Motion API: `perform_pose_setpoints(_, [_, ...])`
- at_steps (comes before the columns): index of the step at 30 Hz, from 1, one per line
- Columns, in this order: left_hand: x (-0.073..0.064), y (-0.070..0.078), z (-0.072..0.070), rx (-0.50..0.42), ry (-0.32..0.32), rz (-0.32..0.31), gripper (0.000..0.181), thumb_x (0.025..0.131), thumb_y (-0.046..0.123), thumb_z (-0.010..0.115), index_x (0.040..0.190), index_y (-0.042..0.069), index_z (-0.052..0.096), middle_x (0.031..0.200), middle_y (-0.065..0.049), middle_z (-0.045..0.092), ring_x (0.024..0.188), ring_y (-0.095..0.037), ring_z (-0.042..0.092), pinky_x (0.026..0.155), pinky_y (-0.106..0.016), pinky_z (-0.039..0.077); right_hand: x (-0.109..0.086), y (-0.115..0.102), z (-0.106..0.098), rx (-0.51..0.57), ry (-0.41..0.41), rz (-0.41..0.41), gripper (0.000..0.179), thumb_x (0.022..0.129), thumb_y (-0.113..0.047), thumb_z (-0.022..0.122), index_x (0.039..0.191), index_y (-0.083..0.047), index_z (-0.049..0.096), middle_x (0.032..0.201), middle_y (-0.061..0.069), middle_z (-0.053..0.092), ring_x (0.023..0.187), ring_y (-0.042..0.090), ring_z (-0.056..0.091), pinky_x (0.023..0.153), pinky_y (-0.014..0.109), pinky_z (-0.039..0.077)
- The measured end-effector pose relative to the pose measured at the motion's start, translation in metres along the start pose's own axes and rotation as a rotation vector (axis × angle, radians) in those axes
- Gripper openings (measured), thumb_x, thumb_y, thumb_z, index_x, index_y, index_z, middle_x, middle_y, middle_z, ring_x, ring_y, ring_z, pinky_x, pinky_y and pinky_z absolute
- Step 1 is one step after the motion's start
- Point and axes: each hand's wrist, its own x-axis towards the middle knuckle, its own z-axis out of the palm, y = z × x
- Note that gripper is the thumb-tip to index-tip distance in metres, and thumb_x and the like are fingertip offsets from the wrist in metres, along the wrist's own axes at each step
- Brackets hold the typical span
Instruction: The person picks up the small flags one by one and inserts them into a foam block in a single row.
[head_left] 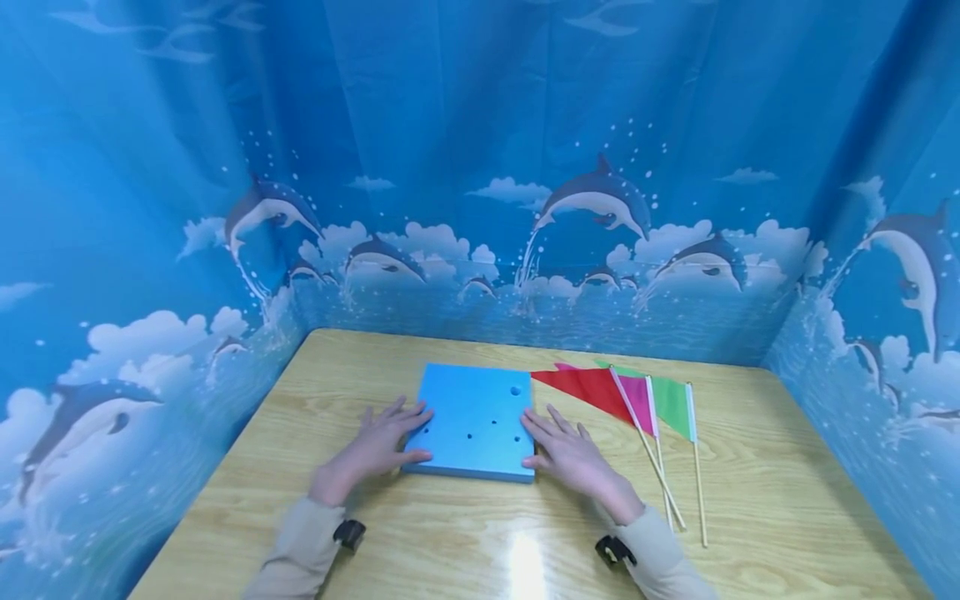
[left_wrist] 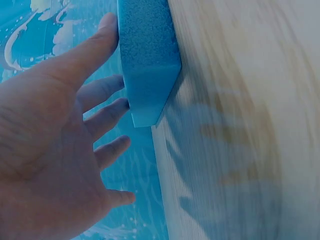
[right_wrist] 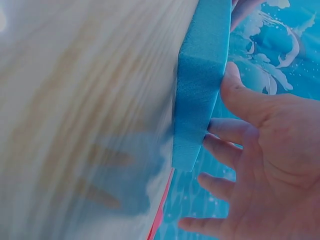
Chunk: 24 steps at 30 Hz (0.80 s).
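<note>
Left hand (head_left: 384, 440) and right hand (head_left: 572, 458) both spread, fingertips on opposite sides of holey blue foam block (head_left: 467, 402), flat on surface (head_left: 442, 533). Probably super light, kinda squishy; side edges best hold.

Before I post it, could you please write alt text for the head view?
A person's left hand and right hand touch opposite sides of a blue block with holes on a wooden table. A red flag, magenta flag and green flag lie at right, before a dolphin-print curtain.
</note>
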Motion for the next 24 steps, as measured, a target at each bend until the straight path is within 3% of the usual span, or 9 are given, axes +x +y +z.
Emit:
perform_pose_setpoints(8, [0.011,0.019,0.009,0.013,-0.025,0.008,0.074,0.092,0.048,0.070,0.153,0.013,0.046,0.162,-0.009,0.036,0.153,-0.040,0.018,0.113,-0.077,0.002,-0.017,0.015,-0.006,0.015,0.020,0.011,0.072,0.097,-0.038,0.067,0.157,-0.012,0.038,0.165,0.008,0.032,0.153,0.042,0.014,0.113,0.076,0.015])
perform_pose_setpoints(17, [0.023,0.041,0.021,0.089,-0.016,0.026,0.075,0.091,0.052,0.069,0.153,0.016,0.046,0.162,-0.006,0.037,0.153,-0.037,0.019,0.115,-0.076,0.005,-0.032,0.029,-0.015,-0.008,0.009,0.052,0.072,0.096,-0.036,0.068,0.157,-0.010,0.038,0.164,0.009,0.032,0.153,0.044,0.014,0.111,0.078,0.016])
perform_pose_setpoints(24, [0.025,0.061,0.026,0.074,-0.012,0.048,0.073,0.092,0.050,0.070,0.152,0.014,0.048,0.161,-0.007,0.038,0.153,-0.039,0.021,0.115,-0.076,0.004,-0.041,0.036,-0.024,-0.037,-0.015,0.099,0.075,0.093,-0.035,0.072,0.156,-0.011,0.039,0.163,0.010,0.034,0.152,0.045,0.017,0.109,0.080,0.018])
